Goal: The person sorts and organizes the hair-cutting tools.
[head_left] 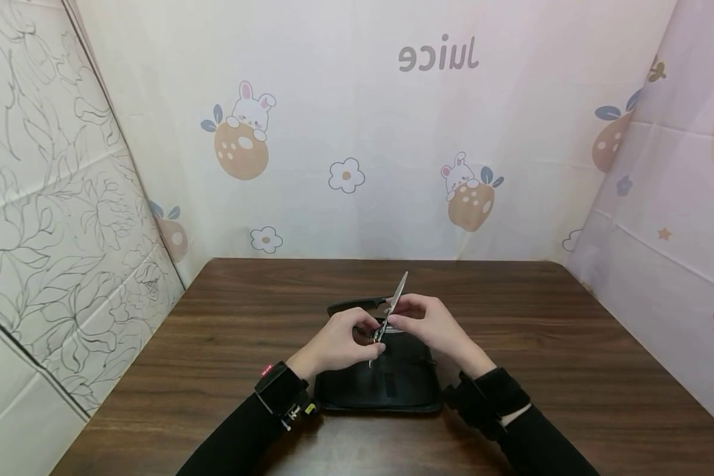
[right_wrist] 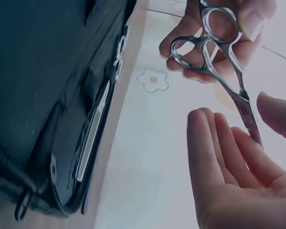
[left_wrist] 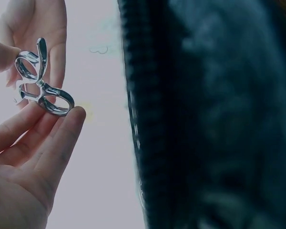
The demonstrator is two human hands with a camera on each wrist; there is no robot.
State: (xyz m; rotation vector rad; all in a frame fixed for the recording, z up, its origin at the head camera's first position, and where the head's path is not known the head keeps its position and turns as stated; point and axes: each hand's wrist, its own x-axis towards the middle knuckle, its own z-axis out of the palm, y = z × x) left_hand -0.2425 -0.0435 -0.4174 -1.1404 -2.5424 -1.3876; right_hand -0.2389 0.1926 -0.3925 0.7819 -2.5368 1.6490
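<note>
A pair of silver hairdressing scissors [head_left: 398, 292] is held up over an open black zip case [head_left: 357, 390], blades pointing up and away. My left hand [head_left: 339, 340] pinches the finger rings between thumb and fingers; the scissors' rings [left_wrist: 59, 101] show closely in the left wrist view. Beside the blades, my right hand [head_left: 440, 329] has its fingers extended, the thumb apart from them. In the right wrist view the scissors' shank [right_wrist: 240, 98] runs down between that thumb and the fingers [right_wrist: 205, 148]. Whether they touch the blade is hard to tell.
A second silver tool with a toothed blade [right_wrist: 93, 136] lies in the case. Behind the hands is a long black item [head_left: 352, 306], its kind unclear. The case rests on a brown wooden table [head_left: 214, 370], with printed cloth walls [head_left: 345, 99] around it.
</note>
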